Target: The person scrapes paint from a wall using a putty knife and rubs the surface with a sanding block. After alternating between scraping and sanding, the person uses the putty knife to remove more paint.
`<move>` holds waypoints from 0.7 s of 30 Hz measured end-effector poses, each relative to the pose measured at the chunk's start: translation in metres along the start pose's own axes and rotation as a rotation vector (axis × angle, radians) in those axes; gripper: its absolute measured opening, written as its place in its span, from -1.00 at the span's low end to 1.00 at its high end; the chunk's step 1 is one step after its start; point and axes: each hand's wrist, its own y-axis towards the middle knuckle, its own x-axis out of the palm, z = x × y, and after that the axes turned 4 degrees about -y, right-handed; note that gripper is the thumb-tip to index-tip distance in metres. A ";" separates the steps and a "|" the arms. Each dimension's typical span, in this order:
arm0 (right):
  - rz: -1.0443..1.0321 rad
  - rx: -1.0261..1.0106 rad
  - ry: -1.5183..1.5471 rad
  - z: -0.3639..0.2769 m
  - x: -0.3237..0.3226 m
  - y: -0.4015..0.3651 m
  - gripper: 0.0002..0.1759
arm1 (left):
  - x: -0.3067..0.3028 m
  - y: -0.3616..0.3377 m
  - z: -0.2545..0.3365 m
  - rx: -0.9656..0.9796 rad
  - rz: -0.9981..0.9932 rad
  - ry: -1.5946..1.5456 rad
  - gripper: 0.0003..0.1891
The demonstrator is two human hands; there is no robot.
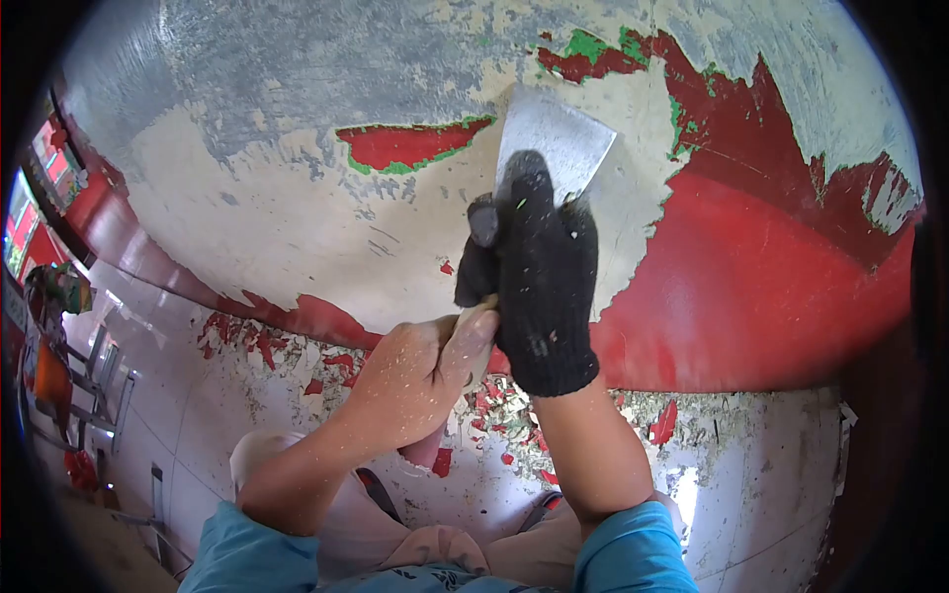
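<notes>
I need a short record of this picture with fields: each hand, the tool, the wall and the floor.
left hand: bare, dusty, closed around the handle end of the scraper
right hand: black-gloved, closed on the scraper just below its blade
scraper: wide metal blade, laid against the wall
wall: mostly bare and pale; red paint covers the right part
floor: light tiles, with paint flakes along the foot of the wall

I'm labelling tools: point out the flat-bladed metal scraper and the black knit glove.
flat-bladed metal scraper [559,133], head view, middle of its blade.
black knit glove [546,287], head view, its knitted back.
</notes>
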 end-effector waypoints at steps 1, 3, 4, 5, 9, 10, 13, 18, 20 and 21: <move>-0.007 -0.002 0.010 -0.002 0.001 0.001 -0.63 | -0.002 0.001 0.000 -0.021 -0.018 0.017 -0.41; -0.019 0.003 -0.046 0.001 -0.001 0.007 -0.55 | -0.005 0.003 0.000 0.006 0.008 0.043 -0.41; 0.007 0.010 -0.023 0.003 0.002 0.008 -0.53 | -0.006 0.003 -0.001 0.031 0.021 0.065 -0.40; 0.032 0.018 -0.002 0.006 0.005 0.008 -0.50 | -0.007 0.003 -0.003 0.027 0.013 0.064 -0.40; 0.032 0.033 0.076 0.011 0.011 0.005 -0.51 | -0.016 0.004 -0.007 0.076 0.029 0.075 -0.42; 0.032 0.026 0.073 0.007 0.010 0.007 -0.51 | -0.018 0.005 -0.007 0.083 0.011 0.073 -0.42; 0.010 0.004 0.070 0.003 0.010 0.014 -0.57 | -0.022 0.014 0.002 0.046 -0.053 0.121 -0.44; 0.008 -0.015 0.109 0.013 0.021 0.008 -0.58 | -0.028 0.007 -0.010 0.079 0.048 0.126 -0.47; -0.007 -0.030 0.124 0.009 0.025 0.010 -0.58 | -0.035 0.007 -0.004 0.073 0.035 0.095 -0.48; -0.022 -0.039 0.144 0.008 0.027 0.012 -0.58 | -0.042 0.013 -0.001 0.093 -0.004 0.154 -0.48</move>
